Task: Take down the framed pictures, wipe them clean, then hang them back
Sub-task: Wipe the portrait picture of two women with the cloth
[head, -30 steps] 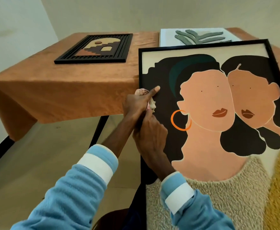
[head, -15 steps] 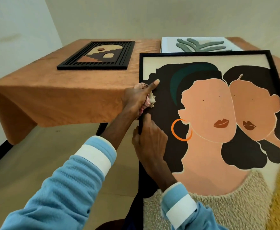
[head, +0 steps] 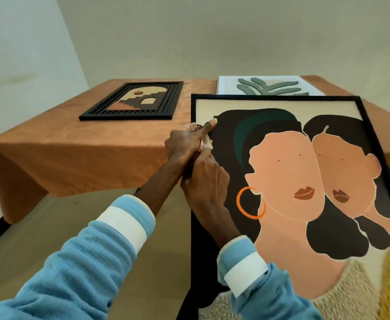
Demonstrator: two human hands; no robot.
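Note:
A large black-framed picture point(head: 305, 181) of two faces leans tilted against the table's near edge. My left hand point(head: 184, 144) is shut on a small pale cloth point(head: 207, 144) at the frame's left edge near the top corner, with its index finger stretched onto the dark part of the picture. Just below it, my right hand point(head: 205, 185) grips the frame's left edge, its thumb touching the cloth.
A table with an orange cloth point(head: 74, 144) carries a small black-framed geometric picture point(head: 134, 101) at the left. A white picture with a green leaf point(head: 268, 85) lies behind the big frame. Plain walls stand behind and to the left, and beige floor lies below.
My left hand with the cloth has slid up the frame's left edge toward the top corner. My right hand has followed it upward along the same edge.

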